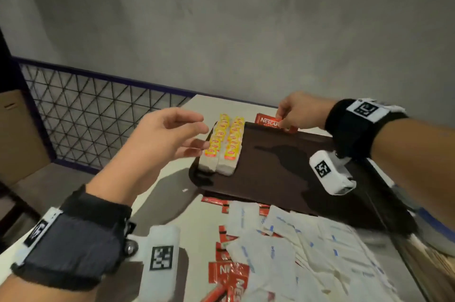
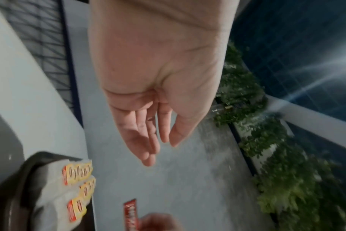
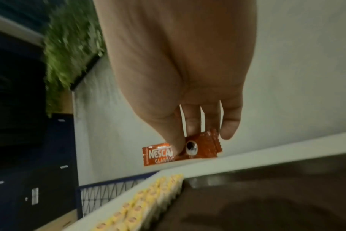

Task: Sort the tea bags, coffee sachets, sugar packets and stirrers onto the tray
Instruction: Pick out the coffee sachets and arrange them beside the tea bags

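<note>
Right hand [image 1: 299, 110] pinches red coffee sachet [image 1: 268, 121] between thumb and fingers, over far edge of dark tray [image 1: 283, 178]. Left hand [image 1: 162, 139] empty, fingers loosely extended, hovering just left of tea bags [image 1: 224, 146]. Tea bags stand in two rows at tray's far-left corner. Sugar packets [image 1: 295, 247] and more coffee sachets [image 1: 229, 277] lie loose on table [image 1: 172, 198] near side of tray. Stirrers: cannot tell.
</note>
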A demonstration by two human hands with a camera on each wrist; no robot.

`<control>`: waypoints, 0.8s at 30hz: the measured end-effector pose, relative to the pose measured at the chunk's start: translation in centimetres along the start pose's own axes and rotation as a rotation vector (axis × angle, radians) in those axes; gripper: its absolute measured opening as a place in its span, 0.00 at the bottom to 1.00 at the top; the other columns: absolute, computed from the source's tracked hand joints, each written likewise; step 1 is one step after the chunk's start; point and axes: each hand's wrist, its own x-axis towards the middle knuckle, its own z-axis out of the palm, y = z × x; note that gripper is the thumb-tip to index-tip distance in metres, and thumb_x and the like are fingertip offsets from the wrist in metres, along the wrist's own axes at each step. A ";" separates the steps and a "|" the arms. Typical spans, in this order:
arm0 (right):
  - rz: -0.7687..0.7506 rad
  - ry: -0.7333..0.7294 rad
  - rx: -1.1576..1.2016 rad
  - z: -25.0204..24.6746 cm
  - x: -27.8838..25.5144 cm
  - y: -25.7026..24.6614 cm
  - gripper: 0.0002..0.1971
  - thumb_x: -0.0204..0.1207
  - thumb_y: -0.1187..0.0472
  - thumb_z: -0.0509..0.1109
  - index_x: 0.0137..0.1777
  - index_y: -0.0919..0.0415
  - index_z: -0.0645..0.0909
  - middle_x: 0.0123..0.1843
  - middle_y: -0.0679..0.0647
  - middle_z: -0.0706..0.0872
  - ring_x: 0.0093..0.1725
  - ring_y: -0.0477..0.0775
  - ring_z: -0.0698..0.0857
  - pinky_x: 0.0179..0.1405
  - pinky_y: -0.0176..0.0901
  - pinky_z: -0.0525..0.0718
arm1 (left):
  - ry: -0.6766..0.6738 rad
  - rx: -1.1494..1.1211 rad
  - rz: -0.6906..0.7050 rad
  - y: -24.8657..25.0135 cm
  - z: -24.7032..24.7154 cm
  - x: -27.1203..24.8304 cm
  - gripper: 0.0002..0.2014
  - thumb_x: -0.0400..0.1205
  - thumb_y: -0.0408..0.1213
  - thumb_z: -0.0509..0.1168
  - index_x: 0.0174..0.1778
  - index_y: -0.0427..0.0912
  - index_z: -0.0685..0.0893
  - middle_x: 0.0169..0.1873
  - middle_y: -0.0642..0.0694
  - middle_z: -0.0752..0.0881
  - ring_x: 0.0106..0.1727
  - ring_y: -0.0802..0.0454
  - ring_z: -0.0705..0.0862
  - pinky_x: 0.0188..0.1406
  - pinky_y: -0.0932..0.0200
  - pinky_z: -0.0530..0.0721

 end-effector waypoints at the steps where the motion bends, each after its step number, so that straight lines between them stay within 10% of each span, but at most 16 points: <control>1: 0.007 0.001 -0.026 0.9 1.2 0.6 0.02 0.77 0.65 0.77 0.48 0.61 0.89 0.41 0.56 0.92 0.42 0.57 0.88 0.48 0.46 0.86 | -0.003 -0.043 -0.023 -0.2 -0.2 0.1 0.09 0.81 0.27 0.75 0.56 0.35 0.88 0.50 0.36 0.94 0.42 0.39 0.94 0.38 0.58 0.91; 8: 0.107 -0.009 -0.048 6.0 6.0 4.2 0.04 0.79 0.67 0.70 0.47 0.57 0.84 0.44 0.60 0.88 0.37 0.61 0.89 0.30 0.46 0.89 | -0.069 -0.094 -0.098 -1.6 0.2 0.7 0.03 0.82 0.29 0.73 0.51 0.35 0.90 0.45 0.38 0.94 0.39 0.43 0.92 0.36 0.58 0.91; 13: 0.054 0.143 -0.045 7.1 8.3 4.7 0.04 0.79 0.61 0.74 0.52 0.55 0.87 0.52 0.51 0.85 0.49 0.53 0.82 0.48 0.39 0.75 | -0.057 -0.099 -0.141 -2.4 0.3 1.1 0.03 0.83 0.29 0.72 0.49 0.34 0.91 0.44 0.36 0.94 0.36 0.44 0.91 0.34 0.59 0.92; 24: -0.006 0.116 -0.105 8.1 9.6 4.1 0.12 0.78 0.59 0.77 0.61 0.55 0.85 0.60 0.55 0.86 0.53 0.53 0.80 0.52 0.41 0.74 | -0.063 -0.099 -0.143 -2.9 0.6 1.3 0.09 0.82 0.30 0.72 0.38 0.41 0.94 0.43 0.36 0.94 0.35 0.45 0.91 0.32 0.60 0.91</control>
